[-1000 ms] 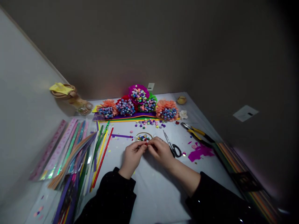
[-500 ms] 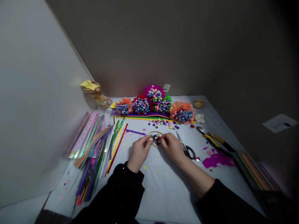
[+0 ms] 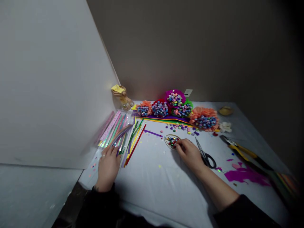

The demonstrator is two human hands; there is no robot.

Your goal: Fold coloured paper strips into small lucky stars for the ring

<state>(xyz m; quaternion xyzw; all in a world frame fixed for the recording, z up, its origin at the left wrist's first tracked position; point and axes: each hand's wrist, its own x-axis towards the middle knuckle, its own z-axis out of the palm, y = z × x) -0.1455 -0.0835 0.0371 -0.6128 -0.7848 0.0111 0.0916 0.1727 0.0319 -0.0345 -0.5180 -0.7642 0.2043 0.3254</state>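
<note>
My left hand (image 3: pixel 108 166) lies over a bundle of thin paper strips (image 3: pixel 121 131) on the left, fingers stretched out and apart on them. A fingertip's exact hold on any strip is hard to see. At the middle of the table, my right hand (image 3: pixel 191 155) reaches to the edge of a small round dish (image 3: pixel 165 142) with a gold rim. Its thumb and fingertips are pinched together; whatever is between them is hidden. Shiny multicoloured little pieces (image 3: pixel 171 140) lie in the dish. Black-handled scissors (image 3: pixel 206 155) rest just right of that hand.
Tissue-paper flowers filled with tiny paper stars (image 3: pixel 160 108) line the back. Loose stars (image 3: pixel 181 127) lie before them. Yellow-handled pliers (image 3: pixel 244 153) and magenta paper scraps (image 3: pixel 244 173) are on the right. A boot-shaped ornament (image 3: pixel 122 97) stands at back left against the wall.
My left hand has moved from the dish down and left to the paper strips, its fingers spreading. My right hand stays at the dish. The view has turned left.
</note>
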